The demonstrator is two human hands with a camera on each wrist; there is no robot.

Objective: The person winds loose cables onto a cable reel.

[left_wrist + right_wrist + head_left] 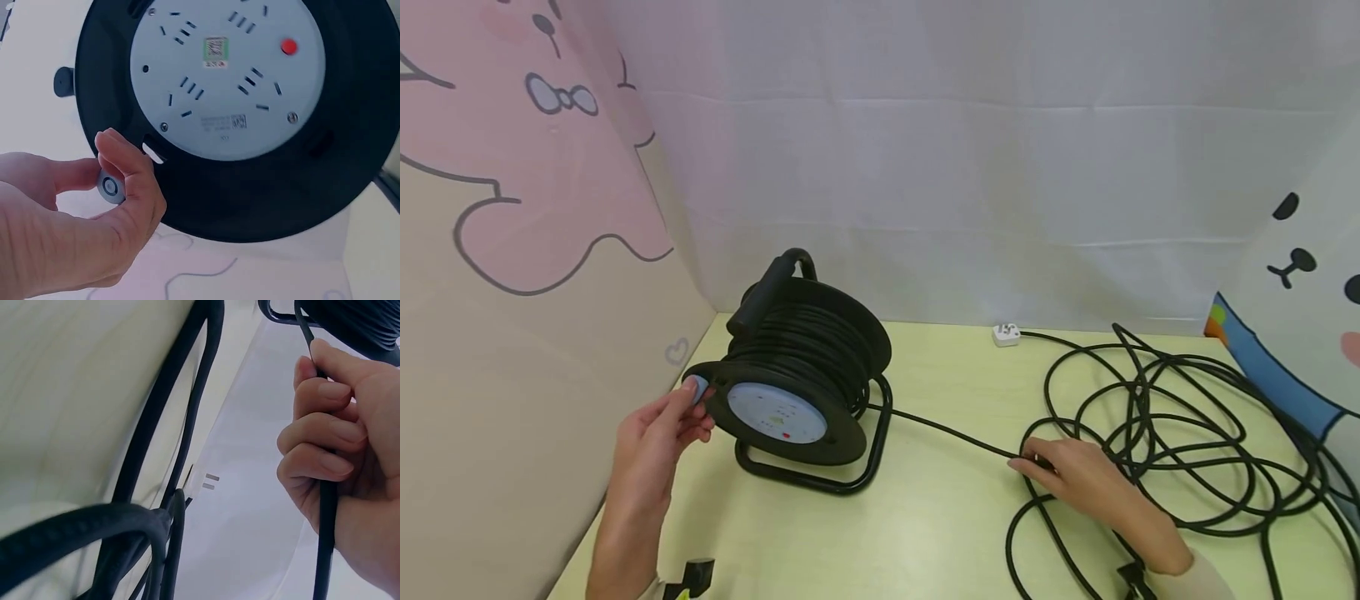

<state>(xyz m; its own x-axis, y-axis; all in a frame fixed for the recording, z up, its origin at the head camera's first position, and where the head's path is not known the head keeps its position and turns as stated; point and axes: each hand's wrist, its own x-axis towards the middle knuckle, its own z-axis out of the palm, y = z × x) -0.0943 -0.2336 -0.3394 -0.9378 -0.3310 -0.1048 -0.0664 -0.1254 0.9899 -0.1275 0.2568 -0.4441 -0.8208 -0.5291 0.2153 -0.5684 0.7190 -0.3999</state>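
Note:
A black cable reel (805, 333) stands on its tube frame (820, 483) at the left of the table, much cable wound on its drum. Its grey socket face (228, 81) has a red button. My left hand (658, 429) grips the small grey-blue crank knob (110, 186) at the reel's rim, thumb and fingers round it. To the right, my right hand (1071, 475) holds the black cable (327, 531), its fingers curled about it. From there the cable runs taut to the drum. Loose coils (1150, 417) lie around and beyond the right hand.
A white plug (1006, 335) lies at the back of the pale yellow table (925, 525), joined to the loose cable. A white cloth backdrop (962, 183) rises behind, with printed cartoon panels (535, 208) at both sides.

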